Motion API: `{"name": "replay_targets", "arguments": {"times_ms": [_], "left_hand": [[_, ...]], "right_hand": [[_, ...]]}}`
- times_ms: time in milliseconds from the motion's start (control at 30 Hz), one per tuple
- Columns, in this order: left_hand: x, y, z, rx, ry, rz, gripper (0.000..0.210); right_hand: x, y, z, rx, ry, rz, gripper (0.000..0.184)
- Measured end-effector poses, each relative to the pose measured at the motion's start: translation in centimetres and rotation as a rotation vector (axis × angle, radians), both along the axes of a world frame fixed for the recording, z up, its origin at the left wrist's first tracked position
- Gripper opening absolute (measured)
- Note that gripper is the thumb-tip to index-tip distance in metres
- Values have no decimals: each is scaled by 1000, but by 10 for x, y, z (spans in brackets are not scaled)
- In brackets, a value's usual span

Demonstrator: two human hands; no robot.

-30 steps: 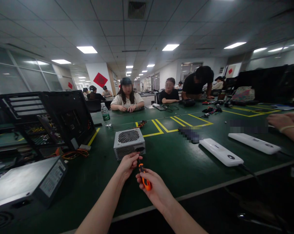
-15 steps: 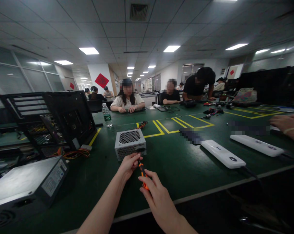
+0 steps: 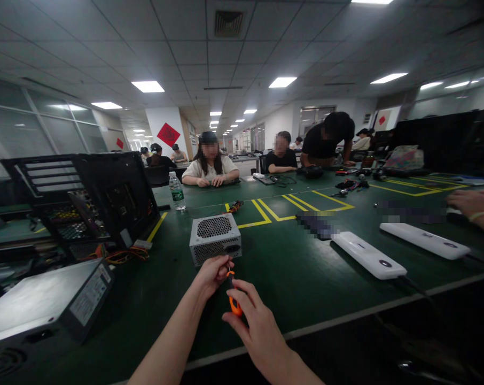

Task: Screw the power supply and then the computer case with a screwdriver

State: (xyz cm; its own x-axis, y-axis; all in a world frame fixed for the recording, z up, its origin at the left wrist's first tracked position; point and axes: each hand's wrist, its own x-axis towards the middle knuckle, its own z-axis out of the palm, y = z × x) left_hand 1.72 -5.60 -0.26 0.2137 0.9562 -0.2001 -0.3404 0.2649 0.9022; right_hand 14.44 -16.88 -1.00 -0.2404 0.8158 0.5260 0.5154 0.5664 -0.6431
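Note:
My right hand [image 3: 258, 318] holds a screwdriver [image 3: 235, 307] by its orange and black handle, the shaft pointing away from me. Around the screwdriver's tip, the fingertips of my left hand [image 3: 213, 275] are pinched together. Whatever they grip there is too small to make out. Just beyond my left fingers a silver computer power supply [image 3: 204, 249] sits on the green table, its perforated grille facing up and its socket side toward me. My left hand overlaps the lower front edge of it.
At left, a black computer case [image 3: 117, 198] stands open with cables beside it, and a second power supply [image 3: 37, 299] lies nearer. A water bottle [image 3: 177, 193] stands behind. White power banks [image 3: 368, 255] lie at right, near another person's hand [image 3: 476, 206]. Co-workers sit across the table.
The screwdriver handle has turned in my right hand, and the hand has shifted slightly left. My left hand stays pinched at the tip. The view has moved a little.

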Motion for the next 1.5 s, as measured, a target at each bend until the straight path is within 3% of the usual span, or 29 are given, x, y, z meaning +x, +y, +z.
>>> {"name": "replay_targets", "arguments": {"times_ms": [167,367,800,1067,1300,1500], "left_hand": [[1,3,-3,-12,21,8,16],[2,3,-4,-15,86,-1,25],[2,1,-1,-41,41,35,13],[3,4,-4,-27,52,35,20],[1,-5,5,-45,14,-74,17],[0,-3,3,-15,16,-93,18]], "right_hand": [[4,-4,4,32,-71,71,39],[8,3,9,85,-109,93,27],[14,2,19,39,-106,213,35],[15,7,12,78,-20,157,23],[18,6,14,141,-20,177,23],[17,2,17,149,-31,158,28]]}}
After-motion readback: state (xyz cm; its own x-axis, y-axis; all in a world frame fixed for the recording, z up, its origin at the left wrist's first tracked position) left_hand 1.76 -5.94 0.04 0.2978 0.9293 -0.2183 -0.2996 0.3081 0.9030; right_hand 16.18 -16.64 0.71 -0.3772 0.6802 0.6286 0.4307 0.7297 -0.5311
